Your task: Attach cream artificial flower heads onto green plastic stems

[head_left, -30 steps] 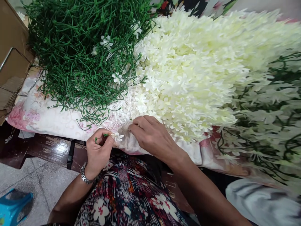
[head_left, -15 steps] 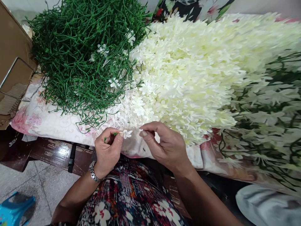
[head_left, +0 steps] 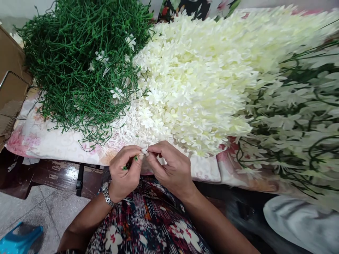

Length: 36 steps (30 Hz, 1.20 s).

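Now, nearest, the left hand (head_left: 125,173), wearing a metal-link wristwatch (head_left: 107,194), pinches a small white artificial blossom (head_left: 144,150) between thumb and forefinger, green stem tips (head_left: 125,168) showing by its palm. The right hand (head_left: 172,167) was apart from it a moment ago; its thumb and forefinger now meet narrowly at that blossom. Beyond lies floral-print cloth (head_left: 55,143); farther, tangled green plastic stems (head_left: 84,63) at eleven o'clock and massed cream-white blossoms (head_left: 196,81) at one.
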Motion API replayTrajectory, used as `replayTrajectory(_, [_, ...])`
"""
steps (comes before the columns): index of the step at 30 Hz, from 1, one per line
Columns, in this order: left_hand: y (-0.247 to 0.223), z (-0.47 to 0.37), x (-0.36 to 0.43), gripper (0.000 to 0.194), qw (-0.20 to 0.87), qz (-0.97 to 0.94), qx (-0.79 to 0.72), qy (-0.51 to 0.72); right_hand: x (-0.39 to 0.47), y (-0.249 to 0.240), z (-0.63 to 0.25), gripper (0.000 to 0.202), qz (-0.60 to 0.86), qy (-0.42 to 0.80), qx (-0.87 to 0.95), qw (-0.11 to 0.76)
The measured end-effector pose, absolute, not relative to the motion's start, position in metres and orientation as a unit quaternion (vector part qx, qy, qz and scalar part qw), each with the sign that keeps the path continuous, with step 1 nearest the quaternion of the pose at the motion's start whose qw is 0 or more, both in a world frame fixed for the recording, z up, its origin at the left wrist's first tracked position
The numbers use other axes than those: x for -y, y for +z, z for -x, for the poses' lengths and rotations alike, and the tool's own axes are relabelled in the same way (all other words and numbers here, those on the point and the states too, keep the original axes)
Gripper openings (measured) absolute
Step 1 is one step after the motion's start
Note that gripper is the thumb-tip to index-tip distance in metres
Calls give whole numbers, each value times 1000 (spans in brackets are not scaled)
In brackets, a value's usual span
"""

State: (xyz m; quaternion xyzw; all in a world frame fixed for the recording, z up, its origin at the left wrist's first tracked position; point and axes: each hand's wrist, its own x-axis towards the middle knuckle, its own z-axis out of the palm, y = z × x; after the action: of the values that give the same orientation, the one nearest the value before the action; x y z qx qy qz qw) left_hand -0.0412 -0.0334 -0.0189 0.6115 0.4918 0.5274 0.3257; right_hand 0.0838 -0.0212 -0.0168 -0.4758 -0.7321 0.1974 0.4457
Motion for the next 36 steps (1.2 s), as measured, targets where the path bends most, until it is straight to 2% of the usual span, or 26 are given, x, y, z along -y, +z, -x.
replayTrajectory(7, [-19, 46, 34, 22, 284, -692, -433, 503, 25, -17, -88, 15, 464, 187, 735, 457])
replayTrajectory(16, [-16, 46, 32, 11, 414, -614, -491, 459, 29, -18, -94, 15, 431, 203, 749, 460])
replayTrajectory(23, [-24, 41, 33, 5, 494, -525, -454, 524, 28, -13, -94, 9, 431, 242, 750, 439])
replayTrajectory(29, [-31, 40, 35, 4, 529, -441, -478, 546, 30, -11, -95, 21, 440, 236, 748, 438])
replayTrajectory(33, [-26, 41, 35, 6, 507, -478, -490, 523, 29, -7, -96, 46, 425, 225, 774, 412])
replayTrajectory(34, [-25, 41, 35, 6, 502, -493, -486, 519, 28, -7, -96, 47, 420, 232, 780, 403])
replayTrajectory(36, [-23, 40, 35, 7, 494, -508, -480, 517, 27, -9, -97, 36, 414, 249, 777, 404])
